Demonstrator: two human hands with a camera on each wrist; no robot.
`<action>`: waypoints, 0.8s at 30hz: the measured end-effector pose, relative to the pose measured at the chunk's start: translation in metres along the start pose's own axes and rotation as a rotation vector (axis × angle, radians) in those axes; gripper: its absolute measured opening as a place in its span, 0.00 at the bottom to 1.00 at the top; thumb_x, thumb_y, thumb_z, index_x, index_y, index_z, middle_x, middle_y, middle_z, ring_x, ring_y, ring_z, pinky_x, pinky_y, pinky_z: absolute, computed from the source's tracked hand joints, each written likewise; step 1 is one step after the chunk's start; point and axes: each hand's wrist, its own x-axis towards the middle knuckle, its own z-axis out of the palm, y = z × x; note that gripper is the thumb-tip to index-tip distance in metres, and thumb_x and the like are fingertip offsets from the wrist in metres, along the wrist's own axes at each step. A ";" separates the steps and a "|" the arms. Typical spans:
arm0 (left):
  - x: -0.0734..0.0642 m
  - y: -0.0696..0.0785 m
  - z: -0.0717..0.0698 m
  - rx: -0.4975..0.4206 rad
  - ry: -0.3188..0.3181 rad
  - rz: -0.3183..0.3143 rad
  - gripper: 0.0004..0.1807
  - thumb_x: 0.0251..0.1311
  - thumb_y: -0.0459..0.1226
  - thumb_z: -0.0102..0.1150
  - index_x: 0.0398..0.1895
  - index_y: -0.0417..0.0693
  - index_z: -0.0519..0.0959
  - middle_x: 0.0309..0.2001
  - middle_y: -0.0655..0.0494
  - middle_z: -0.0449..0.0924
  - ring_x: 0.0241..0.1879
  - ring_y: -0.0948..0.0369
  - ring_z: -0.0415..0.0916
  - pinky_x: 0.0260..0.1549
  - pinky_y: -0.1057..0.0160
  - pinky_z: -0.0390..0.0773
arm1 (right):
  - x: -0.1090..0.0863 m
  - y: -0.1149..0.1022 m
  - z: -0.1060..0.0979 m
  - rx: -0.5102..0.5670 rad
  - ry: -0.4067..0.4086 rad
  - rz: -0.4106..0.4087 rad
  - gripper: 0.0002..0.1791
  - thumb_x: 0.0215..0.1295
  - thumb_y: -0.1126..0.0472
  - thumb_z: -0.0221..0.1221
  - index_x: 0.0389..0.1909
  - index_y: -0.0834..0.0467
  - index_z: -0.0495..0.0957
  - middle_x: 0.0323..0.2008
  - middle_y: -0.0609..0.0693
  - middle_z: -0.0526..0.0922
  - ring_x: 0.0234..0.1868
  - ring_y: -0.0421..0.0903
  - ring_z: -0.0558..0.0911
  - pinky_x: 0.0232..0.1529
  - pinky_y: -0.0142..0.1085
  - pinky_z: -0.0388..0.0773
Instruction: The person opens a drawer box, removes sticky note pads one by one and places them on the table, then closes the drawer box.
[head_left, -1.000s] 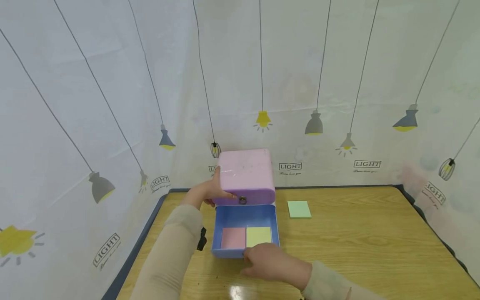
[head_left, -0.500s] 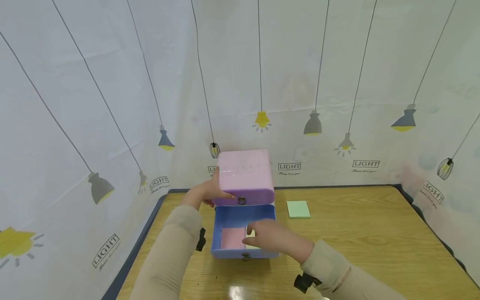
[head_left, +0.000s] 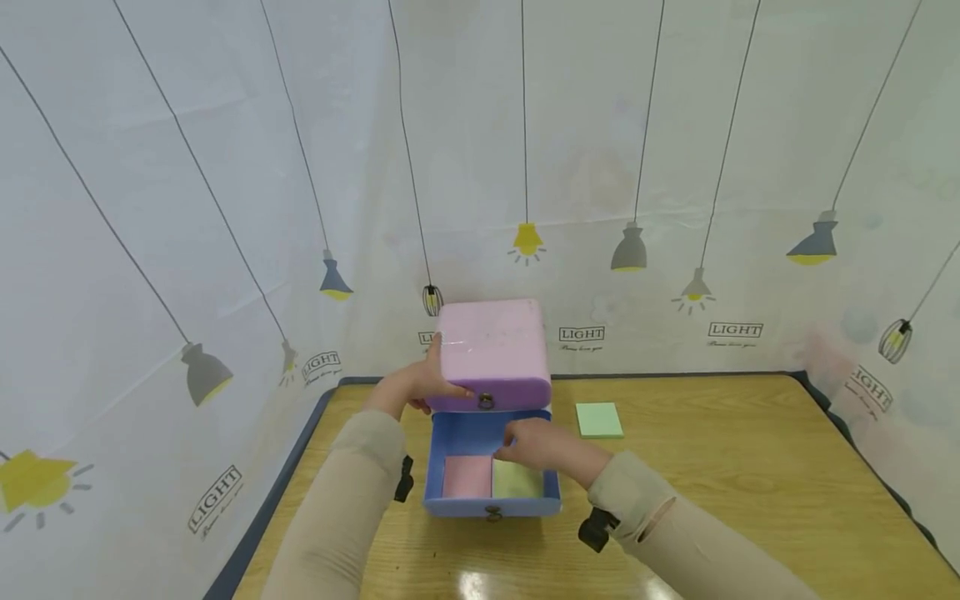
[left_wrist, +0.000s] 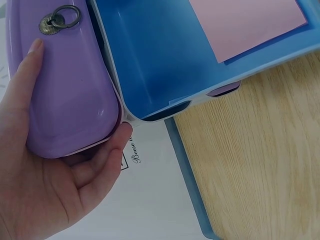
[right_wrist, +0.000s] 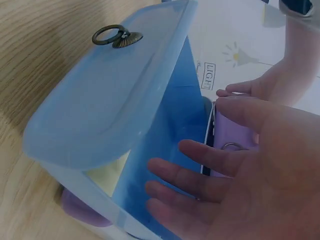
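**Drawer open, right hand inside**

Head view: your left hand (head_left: 408, 387) cups the pink cabinet (head_left: 492, 350); your right hand (head_left: 536, 443), fingers relaxed, hovers in the blue drawer (head_left: 450, 433) above the yellow pad (head_left: 517, 480) (pink pad (head_left: 467, 477) beside it).

Left wrist: fingers (left_wrist: 37, 55) wrap the cabinet's corner.

Right wrist: fingers (right_wrist: 200, 155) spread, grasping nothing. Judged step: reaching in; next, pinch the pad's edge.
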 end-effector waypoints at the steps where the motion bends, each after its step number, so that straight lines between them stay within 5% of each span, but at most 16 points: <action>1: 0.001 -0.001 0.000 0.001 0.004 0.000 0.73 0.50 0.51 0.73 0.74 0.58 0.17 0.70 0.29 0.51 0.47 0.44 0.76 0.28 0.54 0.83 | 0.002 0.001 0.000 -0.002 -0.004 0.000 0.17 0.66 0.51 0.61 0.44 0.61 0.81 0.40 0.51 0.83 0.40 0.49 0.81 0.44 0.47 0.78; 12: 0.004 -0.004 0.001 0.016 0.014 0.012 0.74 0.47 0.53 0.75 0.74 0.60 0.18 0.67 0.31 0.56 0.37 0.48 0.78 0.25 0.55 0.82 | 0.017 0.016 0.005 -0.005 -0.112 0.010 0.17 0.66 0.50 0.60 0.46 0.60 0.80 0.42 0.49 0.82 0.44 0.49 0.80 0.47 0.46 0.77; 24: 0.006 -0.006 0.001 0.015 0.011 0.013 0.74 0.47 0.52 0.75 0.74 0.60 0.18 0.67 0.30 0.56 0.38 0.47 0.78 0.25 0.55 0.82 | 0.022 0.023 0.007 0.024 -0.150 -0.014 0.16 0.66 0.50 0.59 0.44 0.58 0.81 0.40 0.46 0.81 0.42 0.45 0.79 0.45 0.45 0.76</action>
